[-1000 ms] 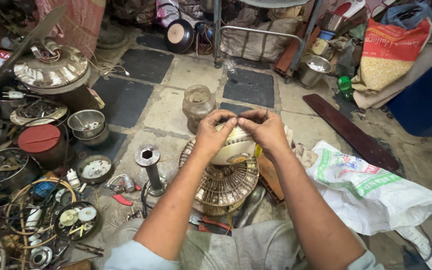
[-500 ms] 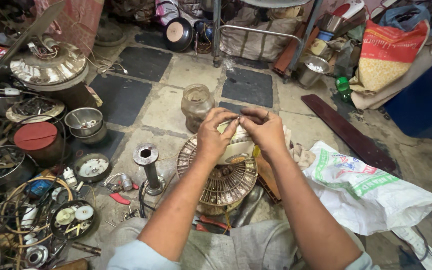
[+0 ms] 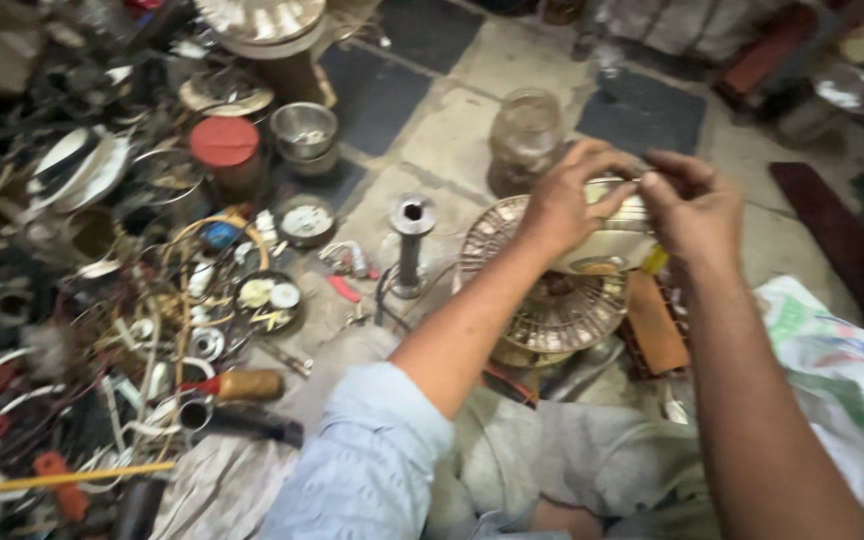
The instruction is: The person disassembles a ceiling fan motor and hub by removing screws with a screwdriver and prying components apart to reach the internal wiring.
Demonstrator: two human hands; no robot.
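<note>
Head view, looking down, frame somewhat blurred. Both hands meet over a round, cream-coloured metal fan motor housing (image 3: 607, 240) that sits atop a rusty circular wire fan guard (image 3: 552, 300) on the floor in front of the person's lap. Left hand (image 3: 562, 200) curls over the housing's upper left edge, grip pressed around the rim, thumb stretched rightward. Right hand (image 3: 692, 205) comes in from the right, thumb and forefinger pinched together on something small at the housing's top edge; too small and blurred to identify. The pinch point lies between the two hands, fingertips nearly touching; the right hand is the one on it, the left steadies. The housing's flat face is tilted up toward the camera, and the guard lies roughly flat beneath it. Housing looks smooth, painted and worn; guard is thin ribbed wire, browned. Just left of the guard stands an upright grey metal tube on a base (image 3: 410, 245). Behind the hands, a dusty clear glass jar (image 3: 524, 135). Further left, a red-lidded tin (image 3: 224, 150), a small steel bowl (image 3: 304, 130), and a dense scatter of wire, rings and scrap parts. A white printed woven sack (image 3: 842, 380) lies to the right on the concrete floor (image 3: 452, 130).
</note>
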